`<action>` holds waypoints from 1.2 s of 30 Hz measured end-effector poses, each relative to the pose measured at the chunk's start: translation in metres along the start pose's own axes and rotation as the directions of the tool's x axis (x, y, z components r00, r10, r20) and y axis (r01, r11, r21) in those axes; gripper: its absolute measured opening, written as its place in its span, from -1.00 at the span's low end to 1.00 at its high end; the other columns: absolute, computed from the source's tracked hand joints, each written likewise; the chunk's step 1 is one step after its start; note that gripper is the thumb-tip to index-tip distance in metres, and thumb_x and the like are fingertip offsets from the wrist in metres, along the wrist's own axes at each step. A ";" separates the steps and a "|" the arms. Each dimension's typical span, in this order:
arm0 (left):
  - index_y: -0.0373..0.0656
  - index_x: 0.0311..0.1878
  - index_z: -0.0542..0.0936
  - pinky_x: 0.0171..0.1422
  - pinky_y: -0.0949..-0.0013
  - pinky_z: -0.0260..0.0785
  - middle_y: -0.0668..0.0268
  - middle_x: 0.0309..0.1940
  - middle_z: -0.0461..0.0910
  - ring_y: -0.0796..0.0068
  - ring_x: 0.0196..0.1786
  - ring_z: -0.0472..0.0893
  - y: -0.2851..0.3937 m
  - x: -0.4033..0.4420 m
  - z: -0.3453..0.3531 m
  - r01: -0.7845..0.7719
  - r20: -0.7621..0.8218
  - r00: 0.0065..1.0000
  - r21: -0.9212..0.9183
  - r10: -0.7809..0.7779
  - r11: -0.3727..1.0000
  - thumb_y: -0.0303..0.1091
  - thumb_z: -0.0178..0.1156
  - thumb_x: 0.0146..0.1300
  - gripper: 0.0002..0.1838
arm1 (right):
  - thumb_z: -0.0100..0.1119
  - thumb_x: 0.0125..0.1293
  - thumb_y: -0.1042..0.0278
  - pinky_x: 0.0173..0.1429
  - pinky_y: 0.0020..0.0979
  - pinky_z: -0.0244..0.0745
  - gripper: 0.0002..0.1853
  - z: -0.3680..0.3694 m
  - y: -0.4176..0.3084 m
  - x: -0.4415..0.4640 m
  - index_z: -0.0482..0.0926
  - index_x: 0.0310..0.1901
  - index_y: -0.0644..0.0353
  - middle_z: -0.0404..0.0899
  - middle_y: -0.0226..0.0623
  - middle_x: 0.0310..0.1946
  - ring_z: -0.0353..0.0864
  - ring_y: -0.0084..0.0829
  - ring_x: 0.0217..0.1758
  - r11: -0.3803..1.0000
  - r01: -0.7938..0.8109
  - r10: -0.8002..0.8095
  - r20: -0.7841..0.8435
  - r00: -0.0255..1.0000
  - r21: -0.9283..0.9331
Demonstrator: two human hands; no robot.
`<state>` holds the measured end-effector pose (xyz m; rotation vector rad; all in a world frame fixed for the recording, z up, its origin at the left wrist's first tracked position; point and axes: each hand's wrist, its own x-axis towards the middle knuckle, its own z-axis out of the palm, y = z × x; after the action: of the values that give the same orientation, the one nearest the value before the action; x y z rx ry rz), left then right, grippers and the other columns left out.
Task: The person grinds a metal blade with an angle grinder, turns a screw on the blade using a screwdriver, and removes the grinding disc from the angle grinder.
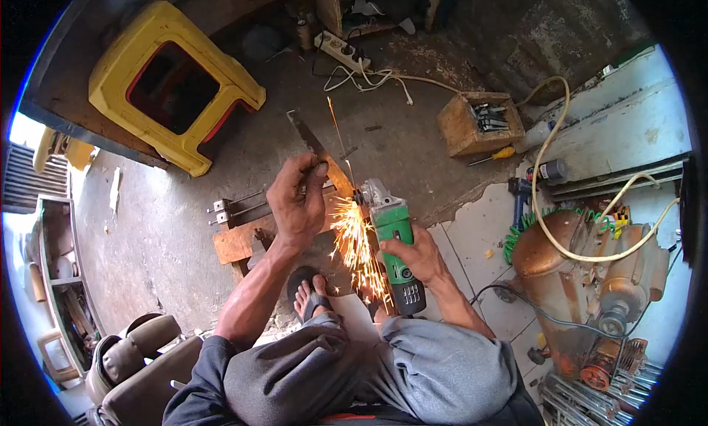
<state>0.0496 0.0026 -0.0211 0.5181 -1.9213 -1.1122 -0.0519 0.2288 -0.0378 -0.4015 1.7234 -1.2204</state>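
Observation:
A long flat metal strip [307,136] is pinched between the thumb and fingers of my left hand [297,203]. It slants from upper left toward the grinder's head, and its near end glows orange in the light of the sparks. Wrapped around the body of a green angle grinder [392,225] is my right hand [419,256], with the grinder's metal head pointing away from me. Bright sparks [355,238] stream from where the disc meets the strip, down toward my sandalled feet [313,297]. The disc itself is mostly hidden by the sparks.
A wooden block with a clamp-like metal frame [240,238] lies left of the sparks. A yellow plastic stool [110,83] is tipped at upper left. A power strip [343,51], a wooden tool box [459,127] and a rusty tank [549,253] with hoses stand around.

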 end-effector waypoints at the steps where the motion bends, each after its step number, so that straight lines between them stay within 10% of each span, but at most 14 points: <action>1: -0.36 -0.01 0.53 -0.06 0.39 0.56 0.20 -0.20 0.64 0.48 -0.14 0.67 0.000 -0.001 -0.003 0.011 0.038 0.999 0.018 -0.011 1.000 -0.53 0.17 0.43 -0.85 | 0.37 0.15 0.09 -0.16 -0.34 0.56 -0.59 0.001 -0.002 -0.001 0.65 -0.09 0.24 0.68 -0.28 -0.32 0.66 -0.43 -0.29 1.000 -0.002 0.002 -0.001 1.000 0.005; 26: -0.30 -0.07 0.55 -0.22 0.38 0.54 0.16 -0.32 0.64 0.46 -0.29 0.66 0.013 0.000 -0.004 -0.021 -0.035 0.999 0.135 0.026 0.991 -0.46 0.27 0.38 -0.85 | 0.38 0.13 0.09 -0.19 -0.43 0.54 -0.57 0.000 0.012 0.004 0.62 -0.13 0.30 0.66 -0.26 -0.32 0.64 -0.47 -0.29 0.995 -0.092 0.088 -0.098 0.991 -0.035; 36: -0.27 -0.12 0.49 -0.10 0.42 0.56 0.25 -0.28 0.62 0.53 -0.22 0.64 0.027 -0.007 -0.021 0.260 -0.148 0.958 0.082 -0.247 0.962 -0.39 0.29 0.39 -0.81 | 0.42 0.08 0.04 -0.14 -0.28 0.59 -0.48 -0.001 0.022 0.008 0.59 -0.07 0.31 0.68 -0.13 -0.30 0.69 -0.28 -0.26 0.988 -0.063 0.029 -0.235 0.972 -0.142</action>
<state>0.0724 0.0103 0.0046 0.8954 -1.8333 -1.1115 -0.0518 0.2336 -0.0606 -0.3135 2.0212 -1.1450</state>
